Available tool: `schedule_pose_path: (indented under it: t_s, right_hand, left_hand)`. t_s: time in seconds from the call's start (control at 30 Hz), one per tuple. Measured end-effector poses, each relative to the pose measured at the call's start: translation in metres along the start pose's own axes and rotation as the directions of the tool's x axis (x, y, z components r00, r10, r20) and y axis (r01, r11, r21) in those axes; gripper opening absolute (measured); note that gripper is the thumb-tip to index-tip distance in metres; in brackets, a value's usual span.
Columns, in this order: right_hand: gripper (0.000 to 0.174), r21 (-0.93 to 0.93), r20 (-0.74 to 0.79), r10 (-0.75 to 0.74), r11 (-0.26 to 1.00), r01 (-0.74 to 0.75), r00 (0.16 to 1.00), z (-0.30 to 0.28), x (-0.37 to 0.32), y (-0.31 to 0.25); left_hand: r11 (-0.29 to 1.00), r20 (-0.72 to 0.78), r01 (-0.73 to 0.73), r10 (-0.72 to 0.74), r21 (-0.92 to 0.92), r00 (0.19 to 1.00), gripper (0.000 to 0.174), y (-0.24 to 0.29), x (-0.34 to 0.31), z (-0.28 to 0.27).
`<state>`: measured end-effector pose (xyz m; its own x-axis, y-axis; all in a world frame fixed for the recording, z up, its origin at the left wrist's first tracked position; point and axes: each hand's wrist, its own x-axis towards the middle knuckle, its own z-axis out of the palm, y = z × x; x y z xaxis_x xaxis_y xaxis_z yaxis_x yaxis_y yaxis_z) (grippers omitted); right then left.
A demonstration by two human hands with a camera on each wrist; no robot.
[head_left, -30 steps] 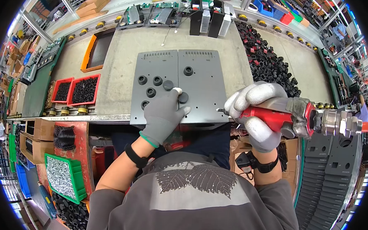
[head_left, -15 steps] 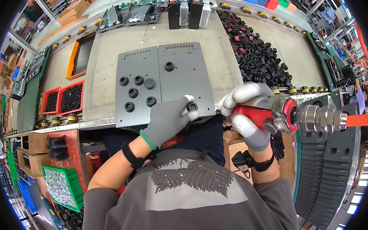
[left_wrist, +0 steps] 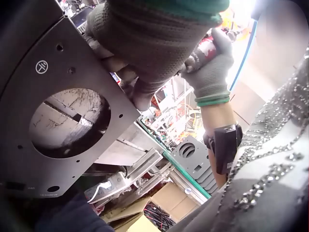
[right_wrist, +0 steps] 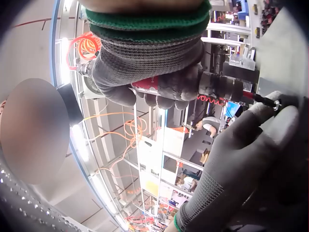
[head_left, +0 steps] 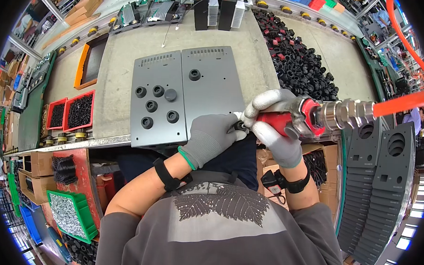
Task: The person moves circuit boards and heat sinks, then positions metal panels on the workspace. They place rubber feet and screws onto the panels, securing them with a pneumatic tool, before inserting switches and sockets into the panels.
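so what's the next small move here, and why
Probably press the red driver into the black foot: the left grip pinches that foot by a corner of the grey panel, and the right grip holds the driver with its bit right by the foot.

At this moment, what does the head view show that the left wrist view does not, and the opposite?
Only the head view: several round black feet on top of the gray casing, and the green bin.

Only the left wrist view: the earth symbol on a gray face.

Both: left hand, right hand holding the red screwdriver, stacked gray panels.
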<state>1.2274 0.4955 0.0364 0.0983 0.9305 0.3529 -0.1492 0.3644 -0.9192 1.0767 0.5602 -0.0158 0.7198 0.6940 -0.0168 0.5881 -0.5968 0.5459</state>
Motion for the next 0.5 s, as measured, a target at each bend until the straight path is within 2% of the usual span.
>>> schedule_pose_path:
  t_s: [0.13,0.17,0.3,0.37,0.4,0.47,0.5]
  right_hand:
    - [0.028,0.082,0.007,0.044,0.996,-0.044,0.999,0.001,0.004,0.003]
    - [0.029,0.012,0.009,0.044,0.999,-0.044,0.999,0.0,0.004,0.004]
    - [0.03,-0.018,-0.028,0.052,0.998,-0.052,0.998,0.0,0.01,0.018]
    - [0.029,0.023,-0.027,0.085,0.996,-0.085,0.996,-0.001,0.012,0.019]
    - [0.029,0.065,-0.026,0.12,0.991,-0.118,0.992,-0.001,0.013,0.021]
    - [0.029,0.026,0.014,0.088,0.996,-0.089,0.996,-0.006,0.018,0.022]
    - [0.028,0.011,0.0,0.125,0.992,-0.125,0.992,-0.006,0.019,0.021]
  left_hand:
    - [0.999,0.02,0.032,-0.031,-0.016,0.999,0.029,-0.001,0.003,0.003]
    - [0.999,0.024,0.043,-0.043,-0.021,0.999,0.028,-0.001,0.003,0.004]
    - [0.998,0.011,0.031,-0.03,-0.056,0.999,0.028,-0.005,0.003,0.006]
    - [0.999,0.053,-0.041,0.04,0.028,0.998,0.03,-0.008,0.004,0.006]
    - [0.999,0.056,-0.039,0.038,0.027,0.998,0.03,-0.01,0.005,0.007]
    - [1.0,0.028,-0.02,0.019,0.009,0.999,0.039,-0.013,0.009,0.008]
    - [1.0,0.027,-0.02,0.02,0.008,0.999,0.039,-0.012,0.009,0.007]
